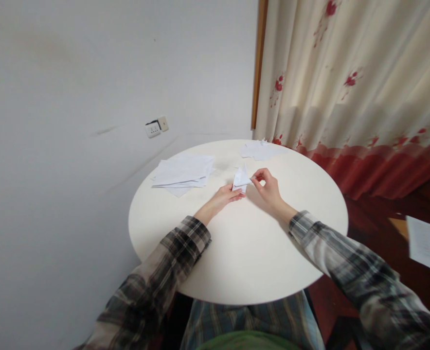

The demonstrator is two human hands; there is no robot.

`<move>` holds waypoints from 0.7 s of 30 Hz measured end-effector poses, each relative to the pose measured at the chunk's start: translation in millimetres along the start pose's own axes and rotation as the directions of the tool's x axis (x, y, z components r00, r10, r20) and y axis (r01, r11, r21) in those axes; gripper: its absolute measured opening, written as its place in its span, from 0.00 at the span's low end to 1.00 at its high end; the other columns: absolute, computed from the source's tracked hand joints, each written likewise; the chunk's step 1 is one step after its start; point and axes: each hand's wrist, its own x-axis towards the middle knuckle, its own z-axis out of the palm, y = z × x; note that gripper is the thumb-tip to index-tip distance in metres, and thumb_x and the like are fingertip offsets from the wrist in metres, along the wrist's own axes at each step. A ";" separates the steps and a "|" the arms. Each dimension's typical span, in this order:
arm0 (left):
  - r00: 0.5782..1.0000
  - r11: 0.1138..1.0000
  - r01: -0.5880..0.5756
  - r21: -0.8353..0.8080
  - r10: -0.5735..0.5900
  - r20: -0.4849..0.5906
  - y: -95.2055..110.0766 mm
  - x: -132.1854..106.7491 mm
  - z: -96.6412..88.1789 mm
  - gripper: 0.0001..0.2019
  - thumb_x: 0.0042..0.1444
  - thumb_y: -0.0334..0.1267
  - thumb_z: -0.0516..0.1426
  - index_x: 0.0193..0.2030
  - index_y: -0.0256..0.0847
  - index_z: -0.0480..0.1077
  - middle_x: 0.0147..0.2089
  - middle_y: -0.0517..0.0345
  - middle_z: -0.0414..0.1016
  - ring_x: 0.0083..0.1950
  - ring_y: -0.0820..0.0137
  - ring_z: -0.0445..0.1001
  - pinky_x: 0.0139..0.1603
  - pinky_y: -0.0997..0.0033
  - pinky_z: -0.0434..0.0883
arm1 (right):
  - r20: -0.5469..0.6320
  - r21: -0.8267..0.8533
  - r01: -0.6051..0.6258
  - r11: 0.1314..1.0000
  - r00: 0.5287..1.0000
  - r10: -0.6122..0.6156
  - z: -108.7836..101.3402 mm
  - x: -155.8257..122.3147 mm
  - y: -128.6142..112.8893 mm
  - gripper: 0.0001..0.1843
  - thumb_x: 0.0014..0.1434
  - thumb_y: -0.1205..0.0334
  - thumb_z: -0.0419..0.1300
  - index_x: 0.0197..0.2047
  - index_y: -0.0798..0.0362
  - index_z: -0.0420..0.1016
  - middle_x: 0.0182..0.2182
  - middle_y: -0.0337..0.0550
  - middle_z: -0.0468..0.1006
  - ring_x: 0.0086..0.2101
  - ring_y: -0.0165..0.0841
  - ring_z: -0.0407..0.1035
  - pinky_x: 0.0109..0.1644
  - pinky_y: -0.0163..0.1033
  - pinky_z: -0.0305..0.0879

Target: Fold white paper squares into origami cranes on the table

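Note:
A small folded white paper piece [241, 179] sits just above the middle of the round white table [237, 253]. My left hand [226, 194] lies under its lower edge, fingers closed against the paper. My right hand [267, 184] pinches the paper's right tip between thumb and fingers. Both arms wear plaid sleeves and reach across the table from the near edge.
A stack of white sheets [184, 173] lies at the table's back left. A smaller heap of folded or crumpled paper [259, 149] sits at the far edge. A wall socket [155, 127] is behind, a flowered curtain [346, 78] to the right, and a printed sheet [428, 243] at far right.

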 end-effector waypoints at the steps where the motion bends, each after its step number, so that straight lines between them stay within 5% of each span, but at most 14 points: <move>1: 1.000 1.000 0.003 -0.007 -0.003 -0.002 0.4 -0.2 0.3 0.15 0.44 0.37 0.63 0.39 0.32 0.70 0.39 0.49 0.75 0.36 0.73 0.73 0.47 0.69 0.68 | 0.002 -0.011 0.013 1.000 1.000 -0.013 0.2 -0.1 0.8 0.04 0.53 0.63 0.54 0.33 0.51 0.62 0.28 0.38 0.69 0.29 0.30 0.65 0.36 0.38 0.64; 6: 1.000 0.996 -0.005 -0.089 0.003 -0.026 1.5 0.1 0.6 0.16 0.52 0.44 0.57 0.39 0.31 0.70 0.36 0.50 0.75 0.33 0.72 0.74 0.45 0.67 0.69 | 0.031 -0.052 0.085 0.995 0.996 -0.084 1.5 -1.6 0.5 0.02 0.54 0.63 0.54 0.32 0.52 0.63 0.27 0.38 0.69 0.29 0.30 0.65 0.35 0.37 0.63; 21: 0.997 0.997 -0.012 -0.072 0.007 -0.074 -3.2 1.7 -1.5 0.06 0.49 0.28 0.59 0.35 0.32 0.72 0.36 0.54 0.74 0.33 0.75 0.73 0.49 0.68 0.67 | 0.010 -0.057 0.097 0.994 0.995 -0.096 2.4 -2.1 -1.5 0.02 0.54 0.65 0.54 0.32 0.52 0.64 0.27 0.38 0.69 0.29 0.30 0.65 0.35 0.37 0.64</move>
